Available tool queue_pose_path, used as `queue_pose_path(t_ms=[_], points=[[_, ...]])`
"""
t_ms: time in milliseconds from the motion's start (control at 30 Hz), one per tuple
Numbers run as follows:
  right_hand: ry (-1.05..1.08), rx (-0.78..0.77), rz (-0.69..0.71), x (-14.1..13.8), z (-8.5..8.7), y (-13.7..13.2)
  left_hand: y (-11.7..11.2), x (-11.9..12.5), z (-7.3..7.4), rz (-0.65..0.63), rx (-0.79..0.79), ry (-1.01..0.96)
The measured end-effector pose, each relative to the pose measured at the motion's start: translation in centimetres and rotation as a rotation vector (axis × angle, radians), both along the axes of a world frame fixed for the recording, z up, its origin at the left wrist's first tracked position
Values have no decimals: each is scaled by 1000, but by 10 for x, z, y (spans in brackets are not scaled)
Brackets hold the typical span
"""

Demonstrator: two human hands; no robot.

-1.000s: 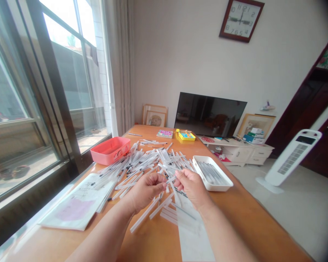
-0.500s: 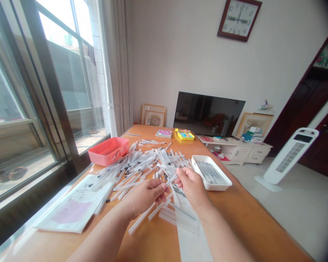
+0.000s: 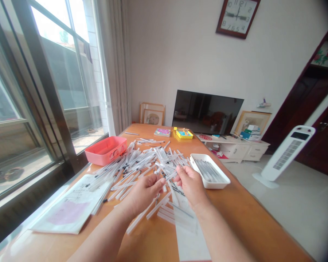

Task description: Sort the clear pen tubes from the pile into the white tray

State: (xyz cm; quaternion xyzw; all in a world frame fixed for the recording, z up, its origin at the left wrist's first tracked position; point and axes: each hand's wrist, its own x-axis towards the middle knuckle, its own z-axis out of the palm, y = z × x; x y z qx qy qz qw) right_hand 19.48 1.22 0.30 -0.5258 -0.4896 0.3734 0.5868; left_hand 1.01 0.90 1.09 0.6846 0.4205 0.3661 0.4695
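A clear pen barrel (image 3: 171, 176) slants between my two hands above the table. My right hand (image 3: 190, 185) pinches its far end between thumb and fingers. At the near end, my left hand (image 3: 149, 190) is closed, thumb against the fingers; its fingertips hide part of what they grip. Beyond and around both hands spreads a heap of translucent pen barrels (image 3: 142, 160), some with black tips. Several more barrels (image 3: 166, 214) lie just below my hands, beside a white sheet (image 3: 192, 240) under my right wrist.
To the right stands a white tray (image 3: 226, 182) holding several grey pens. A red plastic basket (image 3: 98, 154) is at the left, a paper booklet (image 3: 71, 207) nearer. At the far end of the wooden table (image 3: 251, 225) lie a yellow box (image 3: 184, 134) and a colourful booklet (image 3: 162, 132).
Both hands stay close together around the pen barrel, with only a slight shift of the fingers. The whole view has moved a little.
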Motion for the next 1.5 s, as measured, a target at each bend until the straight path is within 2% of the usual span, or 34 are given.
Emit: queue_pose_path(t_ms=[100,167,300,433,567,733,933,1000,1267,1367,1500], points=[[-7,10,-18,1,1,-1,-1,-4,1,-33,-135,4],[-8,10,-20,1,1,-1,-1,-5,-1,-59,-159,0],[19,4,-7,1,-1,1,1,-4,-5,-51,-49,22],[59,-21,-13,1,-5,4,2,-1,-5,36,79,2],[112,-71,23,4,-5,5,0,2,-2,85,109,-14],[225,-60,117,8,5,3,0,2,4,-11,-5,-33],[202,-72,143,7,9,-1,-4,-1,9,-97,-138,-41],[186,-69,120,5,7,0,-3,-1,6,-99,-108,-25],[137,-40,0,3,1,2,5,3,-13,28,150,17],[210,-62,51,4,2,3,6,5,-15,5,88,-2],[278,-82,108,5,4,3,3,5,-8,-42,-90,-83]])
